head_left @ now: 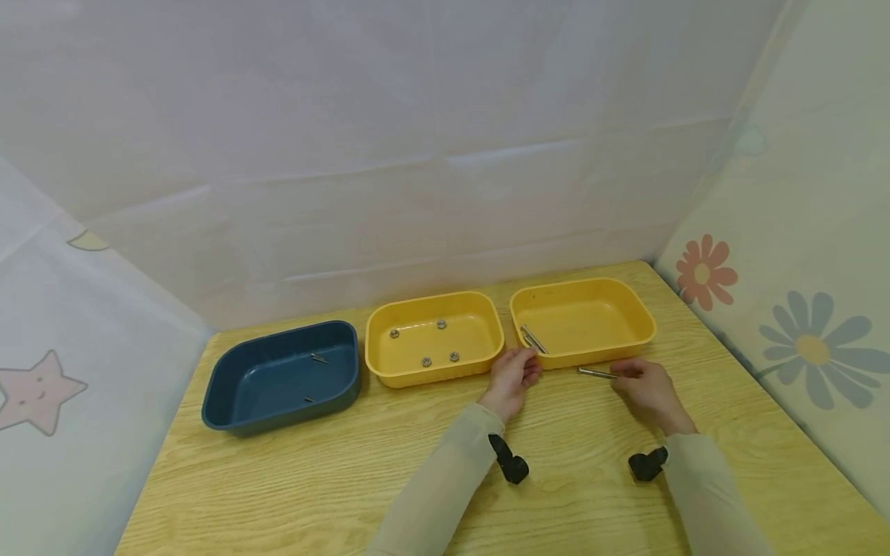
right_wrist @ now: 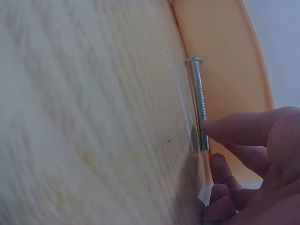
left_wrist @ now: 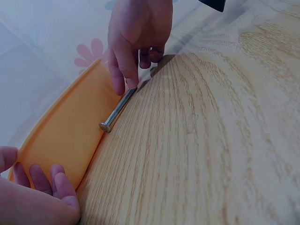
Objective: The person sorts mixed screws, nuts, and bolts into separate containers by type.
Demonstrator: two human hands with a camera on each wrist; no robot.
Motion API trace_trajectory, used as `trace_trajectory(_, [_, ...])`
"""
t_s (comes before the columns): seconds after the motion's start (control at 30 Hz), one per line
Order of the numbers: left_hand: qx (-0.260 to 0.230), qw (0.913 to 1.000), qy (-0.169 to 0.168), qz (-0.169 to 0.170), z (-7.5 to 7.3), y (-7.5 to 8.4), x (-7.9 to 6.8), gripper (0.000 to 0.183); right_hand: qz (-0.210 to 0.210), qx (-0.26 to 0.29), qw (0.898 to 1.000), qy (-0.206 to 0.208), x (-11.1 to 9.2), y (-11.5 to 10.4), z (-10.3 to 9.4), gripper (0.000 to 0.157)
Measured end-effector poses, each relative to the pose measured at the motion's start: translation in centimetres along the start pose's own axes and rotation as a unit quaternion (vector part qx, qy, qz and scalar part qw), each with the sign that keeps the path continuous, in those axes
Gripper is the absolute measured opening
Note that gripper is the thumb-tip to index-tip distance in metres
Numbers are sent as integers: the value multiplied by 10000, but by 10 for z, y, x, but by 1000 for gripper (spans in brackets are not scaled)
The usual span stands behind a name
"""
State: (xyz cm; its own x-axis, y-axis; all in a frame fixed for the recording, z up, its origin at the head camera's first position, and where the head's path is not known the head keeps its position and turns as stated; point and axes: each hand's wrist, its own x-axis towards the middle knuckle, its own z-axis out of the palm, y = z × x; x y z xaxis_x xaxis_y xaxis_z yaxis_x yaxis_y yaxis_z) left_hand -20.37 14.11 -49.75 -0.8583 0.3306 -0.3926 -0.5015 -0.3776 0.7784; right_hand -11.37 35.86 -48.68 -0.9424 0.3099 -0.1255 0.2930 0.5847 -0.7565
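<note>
My right hand [head_left: 647,390] pinches a long silver bolt [head_left: 595,373] near its threaded end, just in front of the right yellow tray [head_left: 591,357]. The round head of the bolt [right_wrist: 196,89] points away from the fingers, to the left in the head view. Whether the shaft still touches the table cannot be told. At the tray's near left corner, my left hand [head_left: 511,380] grips the rim, with the thumb at the top edge and the curled fingers by the outer wall [left_wrist: 70,131]. Inside that tray, several similar bolts [head_left: 533,338] lie against the left side.
A middle yellow tray [head_left: 434,374] holds several nuts [head_left: 441,324], spread apart. On the left, a dark blue tray [head_left: 281,423] contains a few small screws [head_left: 319,358]. The wooden table [head_left: 292,486] meets hanging white sheets [head_left: 313,216] at the back and sides.
</note>
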Motion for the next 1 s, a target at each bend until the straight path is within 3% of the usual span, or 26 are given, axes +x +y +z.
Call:
trace_trajectory(0.57, [19,10000,-81,5,1,0,0,4,-11,-466,9987,-208,2,-1,-4,24])
trace_trajectory(1.0, [-15,10000,-15,-14,-1,0,-1,5,-34,-490,9979,-430,4,0,-4,21])
